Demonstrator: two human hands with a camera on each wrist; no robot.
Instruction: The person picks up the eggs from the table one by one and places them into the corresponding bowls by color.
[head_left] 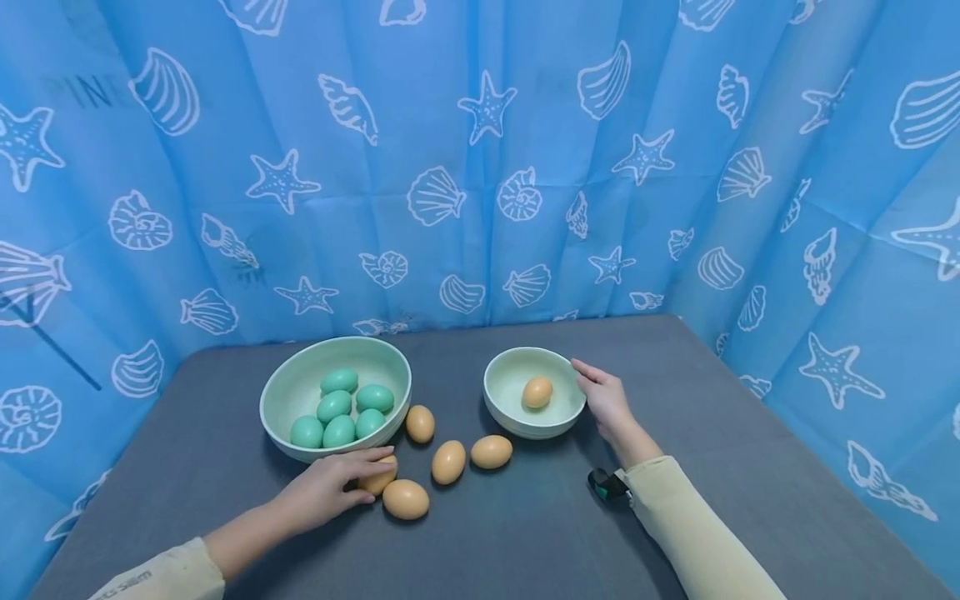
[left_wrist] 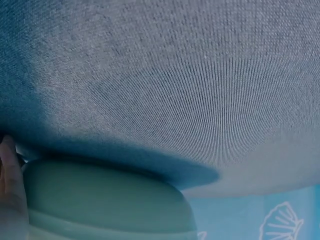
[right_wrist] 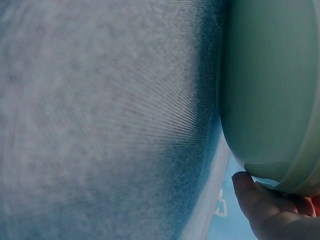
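Note:
My left hand (head_left: 330, 492) pinches a brown egg (head_left: 381, 477) between thumb and fingers, just in front of the large pale green bowl (head_left: 273, 408). That bowl holds several green eggs (head_left: 334, 406); its outer wall (left_wrist: 105, 200) shows in the left wrist view, with my fingers at the left edge. On the right, my right hand (head_left: 609, 406) grips the rim of a smaller pale green bowl (head_left: 498, 379), which has one brown egg (head_left: 537, 392) inside. Seen from the right wrist, the fingers (right_wrist: 250, 195) lie against this bowl's side (right_wrist: 270, 90).
Several loose brown eggs lie on the grey cloth-covered table (head_left: 525, 533): one egg (head_left: 406, 500) beside my left hand, others (head_left: 448, 462) between the bowls. A blue curtain (head_left: 480, 167) with white shells hangs behind and on both sides. A black strap (head_left: 606, 485) sits at my right cuff.

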